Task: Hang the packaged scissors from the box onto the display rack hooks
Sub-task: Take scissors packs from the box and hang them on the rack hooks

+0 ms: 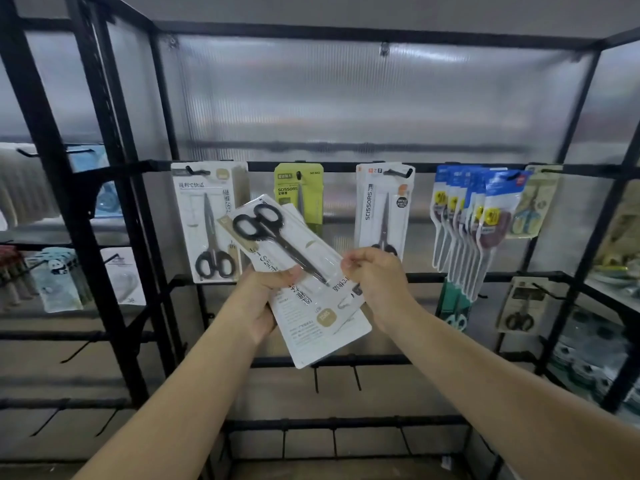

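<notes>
Both hands hold one scissors pack [304, 282] in front of the rack [346, 167], and it is upside down: the black handles point up and away, the blade tip points back toward the person, and the printed text reads inverted. The hang slot sits at the near, lower end, so the pack probably has to be turned over before it can go on a hook. The left hand [266, 299] grips the pack's left edge, thumb on the front face and fingers curled behind. The right hand [374, 285] pinches the right edge near the blade tip, likely to steer the turn.

The pack is a white card under a clear blister, with a tan label. It looks stiff and light.

Just beyond the left hand hangs a matching pack [211, 221], right way up, on a hook [195, 171]. That hook seems the natural target.
</notes>
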